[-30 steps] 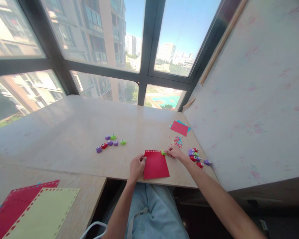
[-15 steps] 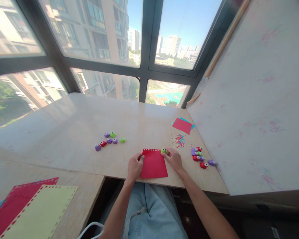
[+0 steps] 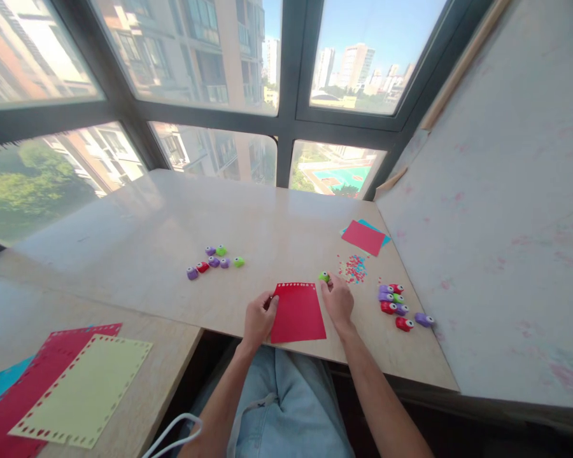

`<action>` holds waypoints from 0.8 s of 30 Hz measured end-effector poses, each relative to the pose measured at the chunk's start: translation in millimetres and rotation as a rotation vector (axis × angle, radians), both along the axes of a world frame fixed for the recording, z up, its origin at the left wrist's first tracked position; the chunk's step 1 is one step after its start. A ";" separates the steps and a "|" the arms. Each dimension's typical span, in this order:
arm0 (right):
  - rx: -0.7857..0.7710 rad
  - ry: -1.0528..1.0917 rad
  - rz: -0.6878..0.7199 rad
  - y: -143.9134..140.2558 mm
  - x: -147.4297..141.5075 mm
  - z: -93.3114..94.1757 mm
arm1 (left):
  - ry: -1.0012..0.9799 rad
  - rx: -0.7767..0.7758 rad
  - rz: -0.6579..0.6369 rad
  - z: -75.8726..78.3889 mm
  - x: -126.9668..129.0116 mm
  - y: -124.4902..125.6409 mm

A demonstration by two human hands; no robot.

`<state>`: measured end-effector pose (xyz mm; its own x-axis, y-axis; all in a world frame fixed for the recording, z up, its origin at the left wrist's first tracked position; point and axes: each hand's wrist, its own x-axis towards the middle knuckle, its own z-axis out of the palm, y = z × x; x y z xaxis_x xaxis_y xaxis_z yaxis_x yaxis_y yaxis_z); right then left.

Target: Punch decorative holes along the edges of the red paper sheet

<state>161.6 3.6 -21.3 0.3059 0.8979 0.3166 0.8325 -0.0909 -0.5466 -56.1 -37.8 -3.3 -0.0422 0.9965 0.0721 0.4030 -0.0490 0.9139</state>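
A small red paper sheet (image 3: pixel 297 313) with a row of punched holes along its far edge lies at the table's near edge. My left hand (image 3: pixel 260 318) pinches its left side. My right hand (image 3: pixel 338 299) sits at the sheet's right side, its fingertips on a small green punch (image 3: pixel 323 277) just past the sheet's top right corner. A scatter of tiny red and blue paper bits (image 3: pixel 354 268) lies just right of the punch.
A cluster of purple, red and green punches (image 3: pixel 214 261) lies left of centre; another group (image 3: pixel 397 303) sits to the right. Red and blue sheets (image 3: pixel 364 236) lie at the far right. Punched red, yellow and blue sheets (image 3: pixel 71 391) rest on the lower left table (image 3: pixel 138 210). A slanted board (image 3: pixel 496 210) stands right.
My right hand has drawn the green punch off the red sheet's top edge, up and to the right. The view has tilted, so everything sits slightly differently.
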 end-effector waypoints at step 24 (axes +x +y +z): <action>0.131 0.745 0.202 20.9 -18.4 0.0 | -0.036 0.053 0.028 -4.9 -3.9 -9.3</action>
